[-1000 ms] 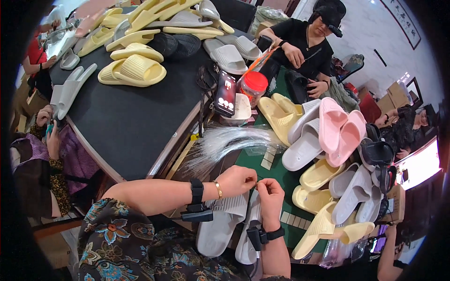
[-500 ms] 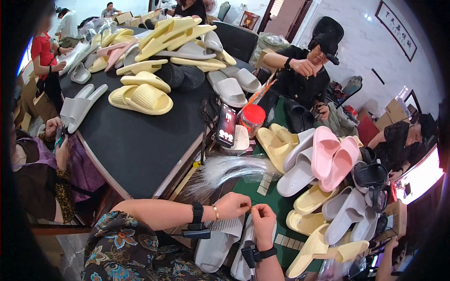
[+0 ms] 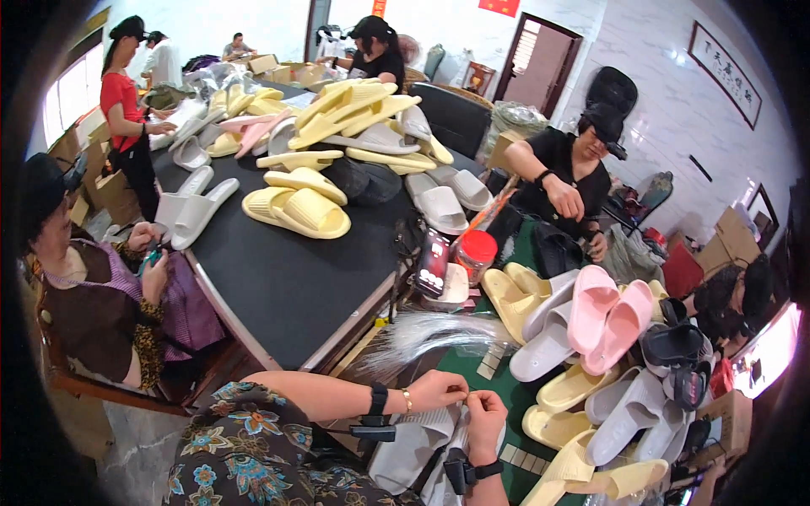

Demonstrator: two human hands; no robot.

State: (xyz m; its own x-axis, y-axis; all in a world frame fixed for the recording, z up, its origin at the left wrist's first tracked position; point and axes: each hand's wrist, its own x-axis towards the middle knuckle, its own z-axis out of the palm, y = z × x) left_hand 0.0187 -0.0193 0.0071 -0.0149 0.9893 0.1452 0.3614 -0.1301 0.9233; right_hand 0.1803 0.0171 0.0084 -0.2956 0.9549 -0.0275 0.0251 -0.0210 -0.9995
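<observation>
My left hand (image 3: 440,390) and my right hand (image 3: 487,422) meet fingertip to fingertip, both in a pinch. Whatever sits between the fingers is too small to make out. Under them lies a pair of grey slippers, the left slipper (image 3: 407,447) ribbed across its strap, the right slipper (image 3: 445,481) partly hidden by my right hand and wrist. Just beyond the hands a bundle of thin clear plastic strands (image 3: 430,339) is spread on the table.
Yellow, grey, pink and black slippers crowd the right; a pink slipper (image 3: 594,305) tops that heap. Another slipper pile (image 3: 354,118) covers the far black table (image 3: 295,278). A phone (image 3: 434,263) stands by a red-lidded jar (image 3: 475,253). Co-workers sit left and across.
The view has tilted up, so the surroundings sit lower and further right in the picture. My two hands stay pinched together above the grey slippers.
</observation>
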